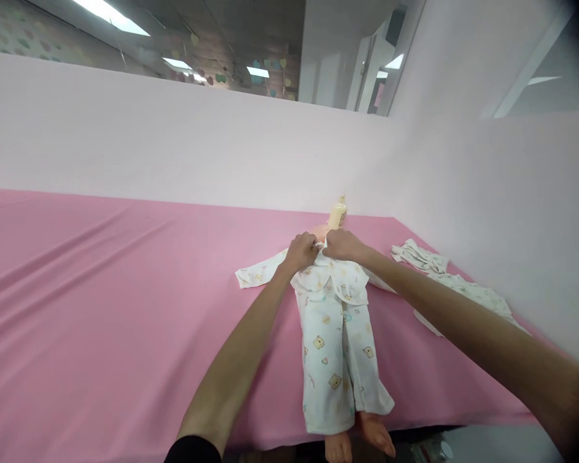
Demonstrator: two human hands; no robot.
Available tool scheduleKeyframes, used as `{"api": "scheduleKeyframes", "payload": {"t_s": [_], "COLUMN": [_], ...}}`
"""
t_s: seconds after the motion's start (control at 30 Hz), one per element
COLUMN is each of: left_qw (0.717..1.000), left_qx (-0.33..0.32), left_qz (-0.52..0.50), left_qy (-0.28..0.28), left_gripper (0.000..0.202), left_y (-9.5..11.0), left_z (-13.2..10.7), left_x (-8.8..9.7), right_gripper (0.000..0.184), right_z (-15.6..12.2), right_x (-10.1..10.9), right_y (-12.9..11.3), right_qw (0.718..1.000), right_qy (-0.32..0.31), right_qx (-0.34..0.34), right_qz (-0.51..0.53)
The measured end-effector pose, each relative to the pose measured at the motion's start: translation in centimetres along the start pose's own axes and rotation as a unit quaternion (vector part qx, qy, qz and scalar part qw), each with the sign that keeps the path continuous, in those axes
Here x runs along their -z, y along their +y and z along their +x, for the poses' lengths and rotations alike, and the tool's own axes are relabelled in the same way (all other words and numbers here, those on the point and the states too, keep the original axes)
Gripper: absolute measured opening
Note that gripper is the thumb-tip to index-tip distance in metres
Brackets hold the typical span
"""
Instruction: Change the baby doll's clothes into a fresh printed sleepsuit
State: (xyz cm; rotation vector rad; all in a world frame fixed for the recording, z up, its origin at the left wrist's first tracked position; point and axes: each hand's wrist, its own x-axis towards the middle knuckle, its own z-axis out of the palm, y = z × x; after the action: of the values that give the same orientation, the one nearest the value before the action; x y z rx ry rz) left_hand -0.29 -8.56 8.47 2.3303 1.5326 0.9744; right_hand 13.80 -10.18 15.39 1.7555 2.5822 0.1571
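Note:
What looks like a baby doll lies on its back, dressed in a white bear-print jacket [350, 283] and matching trousers [323, 360]. Its bare feet [338, 445] stick out past the near edge of the bed, while most of its head [320, 233] is hidden behind my hands. At the neck, my left hand [303, 251] pinches one side of the jacket's collar. My right hand [342, 245], close beside it, has its fingers closed on the collar's other side. The jacket's sleeve [260, 270] stretches out flat to the left.
A pale yellow pump bottle [338, 213] stands just beyond the head. Crumpled white printed clothes [468, 289] lie to the right near the wall. A pink sheet [125, 308] covers the bed, and a jar [437, 450] sits below its front edge.

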Motion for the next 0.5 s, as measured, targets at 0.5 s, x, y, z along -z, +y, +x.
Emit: {"api": "scheduleKeyframes", "payload": {"t_s": [0.5], "left_qw": [0.995], "left_qx": [-0.008], "left_qz": [0.098], "left_qy": [-0.022], "left_gripper": [0.014], "left_y": [0.7], "left_z": [-0.6], "left_x": [-0.3], "right_gripper": [0.011], "right_z": [0.7], "right_x": [0.1], "right_y": [-0.8], "right_qw": [0.994], "right_qy": [-0.035], "right_qx": [0.074], "right_qz": [-0.079]}}
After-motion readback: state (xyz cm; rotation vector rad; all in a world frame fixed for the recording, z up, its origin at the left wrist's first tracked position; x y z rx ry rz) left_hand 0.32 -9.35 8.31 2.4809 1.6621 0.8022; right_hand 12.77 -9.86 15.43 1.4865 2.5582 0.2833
